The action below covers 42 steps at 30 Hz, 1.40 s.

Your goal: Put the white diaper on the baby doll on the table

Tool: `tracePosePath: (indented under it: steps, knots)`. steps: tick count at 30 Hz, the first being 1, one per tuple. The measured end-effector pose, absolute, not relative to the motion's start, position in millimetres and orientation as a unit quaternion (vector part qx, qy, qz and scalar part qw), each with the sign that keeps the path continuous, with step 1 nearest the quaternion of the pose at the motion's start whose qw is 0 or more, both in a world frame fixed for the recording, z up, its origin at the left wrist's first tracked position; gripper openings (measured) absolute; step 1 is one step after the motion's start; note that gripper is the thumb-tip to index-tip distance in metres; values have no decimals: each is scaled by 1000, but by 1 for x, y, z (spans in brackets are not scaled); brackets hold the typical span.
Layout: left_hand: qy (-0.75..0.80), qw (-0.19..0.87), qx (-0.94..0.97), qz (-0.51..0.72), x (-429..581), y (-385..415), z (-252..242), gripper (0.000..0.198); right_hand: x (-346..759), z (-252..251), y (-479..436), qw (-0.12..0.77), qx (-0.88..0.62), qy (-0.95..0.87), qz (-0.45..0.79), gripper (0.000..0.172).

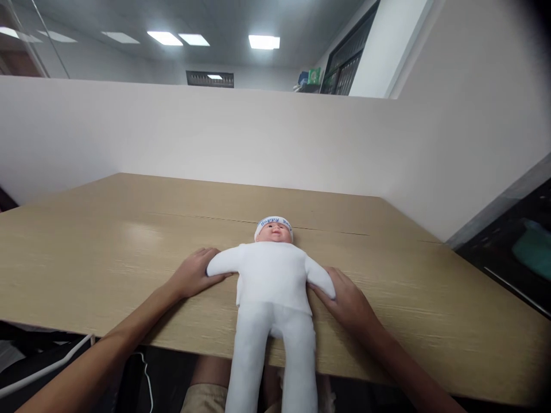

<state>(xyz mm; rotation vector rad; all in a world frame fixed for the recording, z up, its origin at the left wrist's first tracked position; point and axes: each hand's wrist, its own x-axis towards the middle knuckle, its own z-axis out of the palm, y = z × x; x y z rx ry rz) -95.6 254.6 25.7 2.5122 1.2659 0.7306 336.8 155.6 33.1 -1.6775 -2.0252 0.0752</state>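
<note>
A baby doll (274, 278) in a white top and white trousers lies face up on the wooden table, its legs reaching past the front edge. On its head is a white cap (274, 221) with blue lettering that starts with "Happy". My left hand (198, 272) grips the doll's sleeved arm on the left, thumb below it. Around the end of the other sleeve, my right hand (345, 295) is closed in the same way. No doll hands show beyond the sleeves.
The wooden table (129, 258) runs back to a white partition wall (241, 137). A dark opening with a green thing (534, 246) lies to the right. Below the front edge at left are a white cable (147, 378) and a white bar (47, 370). My knees are under the table.
</note>
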Motion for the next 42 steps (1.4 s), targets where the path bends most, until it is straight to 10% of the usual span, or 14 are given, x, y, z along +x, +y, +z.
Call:
tracePosePath:
  steps: [25, 37, 42]
  knots:
    - [528, -45, 793, 302, -83, 480, 8, 70, 351, 28, 405, 247, -612, -749, -57, 24]
    - [530, -8, 789, 310, -91, 481, 8, 81, 374, 16, 421, 268, -596, -747, -122, 58]
    - [468, 8, 821, 328, -107, 474, 11, 58, 399, 5, 415, 274, -596, -752, -74, 54]
